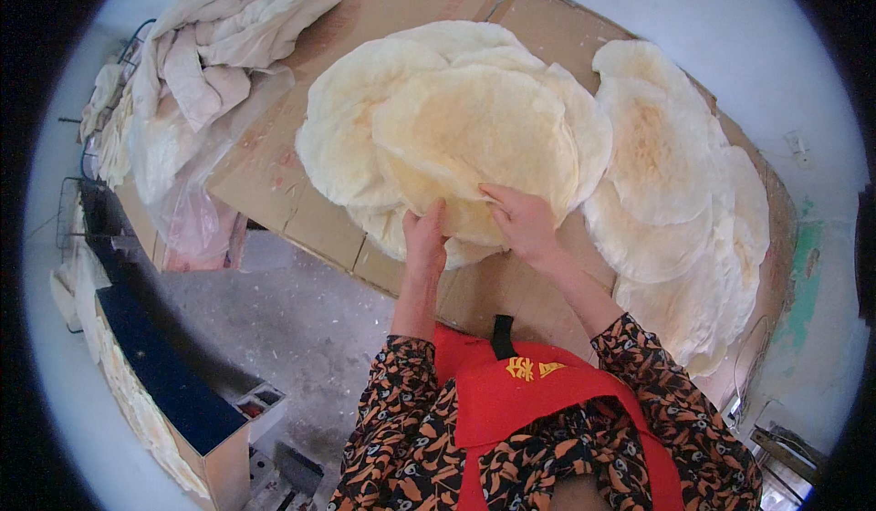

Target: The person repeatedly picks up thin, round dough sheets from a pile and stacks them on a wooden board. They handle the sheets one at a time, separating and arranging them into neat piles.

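In front of me lies a loose pile of large, thin, pale rounds that look like flatbreads [335, 128], overlapping unevenly. The top round [472, 121] is cream with a faint tan middle. Its near edge is raised and partly folded between my hands. My left hand [426, 234] pinches this edge, thumb on top, fingers hidden beneath. A short way to the right, my right hand [525, 222] grips the same edge between thumb and fingers. A second, longer spread of rounds [657, 148], some with browned patches, rests to the right.
Cardboard sheets [397, 4] cover the work table. Crumpled cloth [212, 39] and clear plastic [198, 189] lie at the far left. A dark-topped bench [164, 367] with more pale sheets along its side stands lower left, across the grey floor [308, 347]. A wall [801, 292] borders the right.
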`<action>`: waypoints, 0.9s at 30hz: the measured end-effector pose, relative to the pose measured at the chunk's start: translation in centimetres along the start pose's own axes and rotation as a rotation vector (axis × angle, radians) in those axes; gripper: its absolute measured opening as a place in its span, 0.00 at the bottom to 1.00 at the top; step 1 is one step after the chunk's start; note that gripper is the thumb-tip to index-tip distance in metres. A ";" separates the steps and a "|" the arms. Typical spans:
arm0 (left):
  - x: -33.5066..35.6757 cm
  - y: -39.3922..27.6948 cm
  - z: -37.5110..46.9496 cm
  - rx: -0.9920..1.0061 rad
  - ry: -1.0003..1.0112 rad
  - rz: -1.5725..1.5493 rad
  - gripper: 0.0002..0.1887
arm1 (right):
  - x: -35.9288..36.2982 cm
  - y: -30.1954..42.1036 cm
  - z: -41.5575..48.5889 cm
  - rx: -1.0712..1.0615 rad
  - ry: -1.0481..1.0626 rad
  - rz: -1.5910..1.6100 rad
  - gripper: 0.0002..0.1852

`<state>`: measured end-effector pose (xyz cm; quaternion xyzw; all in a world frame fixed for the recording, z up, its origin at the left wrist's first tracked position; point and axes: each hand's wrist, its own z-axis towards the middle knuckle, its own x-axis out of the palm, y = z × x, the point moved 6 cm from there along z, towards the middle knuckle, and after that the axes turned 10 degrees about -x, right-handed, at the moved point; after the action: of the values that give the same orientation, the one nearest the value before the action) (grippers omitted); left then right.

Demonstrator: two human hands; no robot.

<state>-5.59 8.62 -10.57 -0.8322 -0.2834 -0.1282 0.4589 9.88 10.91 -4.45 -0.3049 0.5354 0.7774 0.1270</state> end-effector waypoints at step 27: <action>9.1 -20.7 -1.1 0.824 -0.594 2.173 0.14 | -34.6 -0.8 0.2 0.321 -0.574 0.018 0.17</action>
<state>-10.39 19.56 8.61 -0.4242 0.4526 0.6236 0.4758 37.28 15.83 16.07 -0.0446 0.5964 0.7382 0.3121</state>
